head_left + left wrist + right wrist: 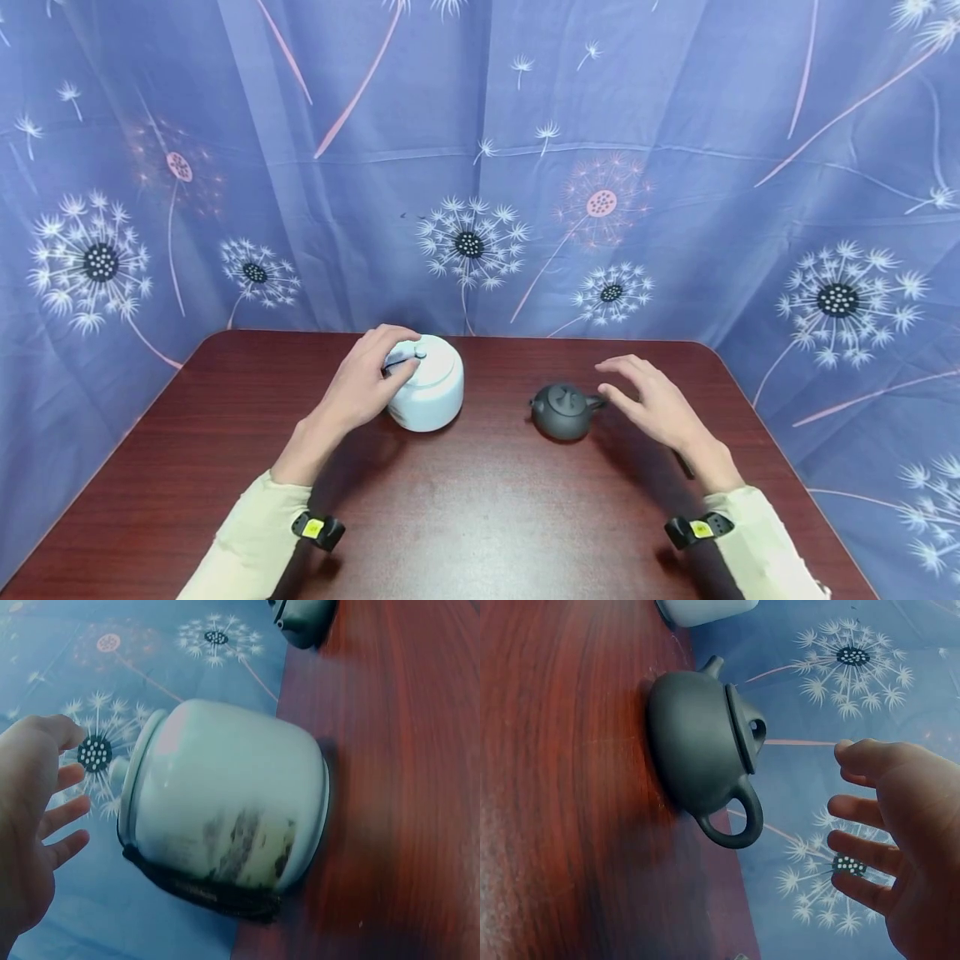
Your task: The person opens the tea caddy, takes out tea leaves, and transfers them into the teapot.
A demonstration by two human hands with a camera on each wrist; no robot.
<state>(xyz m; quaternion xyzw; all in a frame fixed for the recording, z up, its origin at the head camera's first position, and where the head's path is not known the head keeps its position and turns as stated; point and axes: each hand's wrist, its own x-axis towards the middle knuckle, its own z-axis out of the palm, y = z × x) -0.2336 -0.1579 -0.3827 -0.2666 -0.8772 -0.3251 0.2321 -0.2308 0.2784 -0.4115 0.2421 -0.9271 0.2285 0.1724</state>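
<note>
A white lidded ceramic jar [427, 400] stands upright on the dark red table, left of the middle. My left hand [367, 379] hovers over its left side, thumb and fingers spread apart near the lid knob [421, 352]. In the left wrist view the jar [225, 780] shows a dark painted pattern and a black strap [202, 889] along one side. To the right sits a small dark grey teapot [563, 412], lid on. My right hand [656, 404] is held beside its handle [739, 832], fingers loosely bent and holding nothing.
The table [465, 517] has a glossy wood-grain top with rounded far corners. A blue curtain [360, 208] with dandelion prints hangs behind it and on both sides. Partly hidden under my right wrist lies a thin dark object [684, 465].
</note>
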